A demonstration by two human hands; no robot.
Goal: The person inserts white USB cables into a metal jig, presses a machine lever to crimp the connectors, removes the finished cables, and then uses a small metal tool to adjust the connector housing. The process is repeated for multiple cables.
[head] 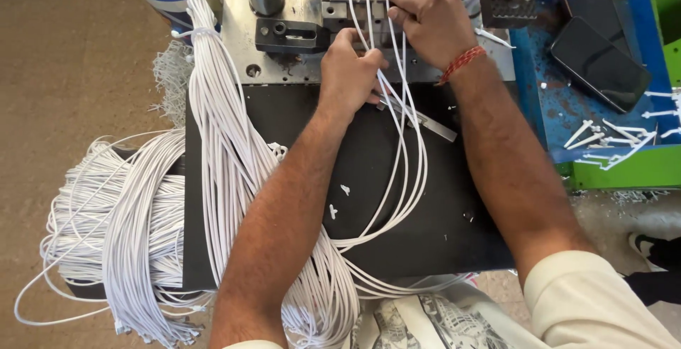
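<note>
My left hand [347, 72] pinches several thin white cables [406, 172] just in front of a grey metal press fixture [291, 33]. My right hand [429, 19], with a red thread band at the wrist, grips the same cables higher up, where their ends run into the fixture's slot at the top. The held cables loop down over the black work plate [369, 207] and back toward me. A small flat metal strip [425, 118] lies on the plate below my hands.
A thick bundle of white cables [227, 143] hangs over the plate's left edge, and a bigger pile [113, 221] lies left of it. Two dark phones [599, 51] and white cut-off bits [610, 136] rest on a blue tray at right.
</note>
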